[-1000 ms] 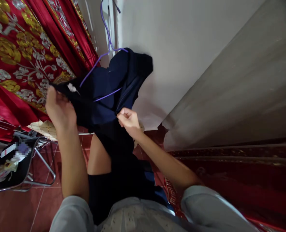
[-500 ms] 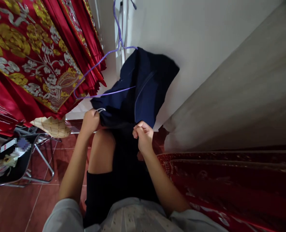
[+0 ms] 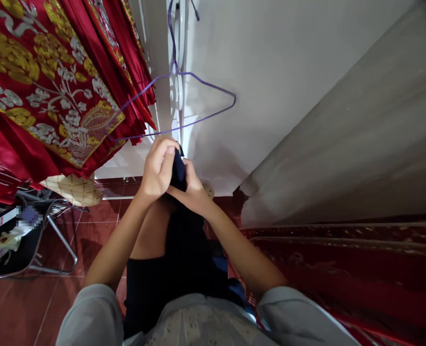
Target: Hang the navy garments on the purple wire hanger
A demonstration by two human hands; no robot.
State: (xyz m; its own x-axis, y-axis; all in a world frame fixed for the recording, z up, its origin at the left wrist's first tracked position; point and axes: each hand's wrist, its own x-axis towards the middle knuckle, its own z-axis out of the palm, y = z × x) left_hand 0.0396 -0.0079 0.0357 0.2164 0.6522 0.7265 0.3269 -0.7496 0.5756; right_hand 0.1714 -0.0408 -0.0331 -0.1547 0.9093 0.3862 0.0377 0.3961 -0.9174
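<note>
Dark navy cloth, a garment (image 3: 178,169), is bunched between my two hands above my lap. My left hand (image 3: 159,168) is closed on its upper edge, thumb and fingers pinching the fabric. From the other side my right hand (image 3: 191,190) grips the same cloth, its fingers partly hidden behind it. Just above both hands a purple wire hanger (image 3: 205,117) hangs bare, its lower bar running a little over my left knuckles. The rest of the garment blends into my dark shorts (image 3: 148,283), so its full shape is hidden.
Red embroidered cloth (image 3: 54,91) with gold and silver flowers hangs at upper left. A black chair (image 3: 36,240) with metal legs holds small items at left. A grey curtain (image 3: 324,144) hangs at right, with dark red fabric (image 3: 324,274) below. A pale wall (image 3: 270,62) stands ahead.
The navy garment has come off the hanger, which now hangs bare. My hands have moved from far apart to close together, gathering the cloth between them.
</note>
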